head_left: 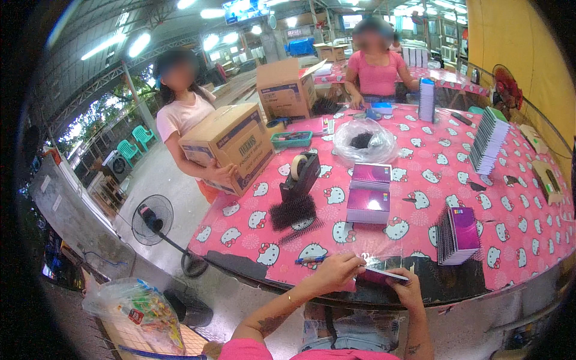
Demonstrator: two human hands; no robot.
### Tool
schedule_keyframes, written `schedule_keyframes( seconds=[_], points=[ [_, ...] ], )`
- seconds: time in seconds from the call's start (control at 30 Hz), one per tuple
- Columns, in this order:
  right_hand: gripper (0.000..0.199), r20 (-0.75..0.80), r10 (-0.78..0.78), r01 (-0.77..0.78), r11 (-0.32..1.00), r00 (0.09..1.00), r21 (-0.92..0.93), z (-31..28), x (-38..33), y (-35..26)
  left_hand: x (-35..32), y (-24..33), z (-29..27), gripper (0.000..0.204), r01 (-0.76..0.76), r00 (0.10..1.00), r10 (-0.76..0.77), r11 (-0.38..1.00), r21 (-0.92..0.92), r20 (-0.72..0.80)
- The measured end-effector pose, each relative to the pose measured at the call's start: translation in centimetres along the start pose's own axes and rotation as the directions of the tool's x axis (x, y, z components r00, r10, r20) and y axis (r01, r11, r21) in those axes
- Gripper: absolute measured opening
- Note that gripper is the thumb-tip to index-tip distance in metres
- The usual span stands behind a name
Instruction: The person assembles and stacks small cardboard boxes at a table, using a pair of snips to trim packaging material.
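Purple notebook (379, 275), lower centre of frame, long edge slanting down rightward.
Right hand (408, 291) pinches its right end; left hand (340, 270) curls at its left end, whether pinching I cannot tell.

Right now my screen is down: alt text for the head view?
The right hand grips a thin purple notebook, the left hand at its other end, by the near edge of a pink table. Ahead are stacked notebooks, black coils and a tape dispenser; beyond, one person holding a box and another person.
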State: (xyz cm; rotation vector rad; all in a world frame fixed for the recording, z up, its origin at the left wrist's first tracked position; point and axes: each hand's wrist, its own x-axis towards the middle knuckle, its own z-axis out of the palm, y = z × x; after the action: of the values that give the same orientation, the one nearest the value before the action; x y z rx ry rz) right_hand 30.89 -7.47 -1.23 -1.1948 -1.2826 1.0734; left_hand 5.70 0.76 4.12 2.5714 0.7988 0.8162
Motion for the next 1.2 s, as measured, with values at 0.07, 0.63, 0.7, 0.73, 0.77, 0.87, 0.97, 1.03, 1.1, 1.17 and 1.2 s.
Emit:
schedule_keyframes(
  seconds=[0.07, 0.63, 0.7, 0.73, 0.77, 0.87, 0.97, 1.03, 1.1, 1.17, 1.2],
  points=[
    [0.021, 0.000, 0.006, -0.006, 1.000, 1.000, 0.002, 0.0, 0.0, 0.1, 0.3, 0.7, -0.1, 0.026, -0.022, 0.999, 0.022, 1.000, -0.010, -0.032],
    [0.022, 0.013, 0.018, -0.019, 0.996, 1.000, 0.084, 0.0, -0.2, 0.2, 0.8, 0.7, 0.3, 0.025, -0.103, 0.982, 0.119, 0.989, 0.108, -0.149],
    [0.022, 0.027, 0.024, -0.027, 0.997, 0.999, 0.077, 0.1, -0.1, 0.1, 0.5, -0.3, 0.5, 0.025, -0.096, 0.994, 0.102, 0.986, 0.137, -0.034],
    [0.022, 0.036, 0.027, -0.029, 0.997, 0.999, 0.073, 0.1, -0.1, 0.0, 0.4, -0.7, 0.6, 0.025, -0.092, 0.996, 0.090, 0.984, 0.153, 0.022],
    [0.021, 0.034, 0.025, -0.027, 0.997, 0.999, 0.071, 0.2, -0.2, -0.1, 0.1, -0.8, 0.9, 0.025, -0.078, 0.997, 0.077, 0.986, 0.147, 0.012],
    [0.022, 0.034, 0.026, -0.028, 0.999, 0.999, 0.046, 0.0, -0.2, -0.1, 0.7, 0.2, 1.0, 0.026, -0.055, 0.998, 0.054, 0.992, 0.111, 0.015],
    [0.038, -0.016, -0.033, 0.032, 0.996, 0.999, -0.077, 0.1, -0.7, -0.5, 0.4, 0.4, 1.3, 0.027, -0.028, 0.996, 0.022, 0.997, 0.069, 0.085],
    [0.053, -0.152, -0.197, 0.153, 0.953, 0.968, -0.263, 0.7, -2.4, -2.4, 0.2, 1.0, 0.7, 0.028, 0.016, 0.991, -0.025, 0.998, 0.066, 0.133],
    [0.068, -0.173, -0.452, 0.298, 0.785, 0.875, -0.542, -0.8, -5.9, -0.7, -0.4, 0.1, 1.0, 0.027, 0.132, 0.983, -0.112, 0.982, -0.134, 0.146],
    [0.056, -0.092, -0.386, 0.265, 0.768, 0.918, -0.583, -0.9, -10.6, 2.1, -0.3, -0.2, 0.7, 0.027, 0.362, 0.912, -0.257, 0.869, -0.336, 0.318],
    [0.052, -0.012, -0.245, 0.194, 0.798, 0.970, -0.570, -0.7, -12.7, 3.5, -1.3, -1.8, 1.5, 0.031, 0.374, 0.908, -0.274, 0.871, -0.318, 0.318]
  ],
)
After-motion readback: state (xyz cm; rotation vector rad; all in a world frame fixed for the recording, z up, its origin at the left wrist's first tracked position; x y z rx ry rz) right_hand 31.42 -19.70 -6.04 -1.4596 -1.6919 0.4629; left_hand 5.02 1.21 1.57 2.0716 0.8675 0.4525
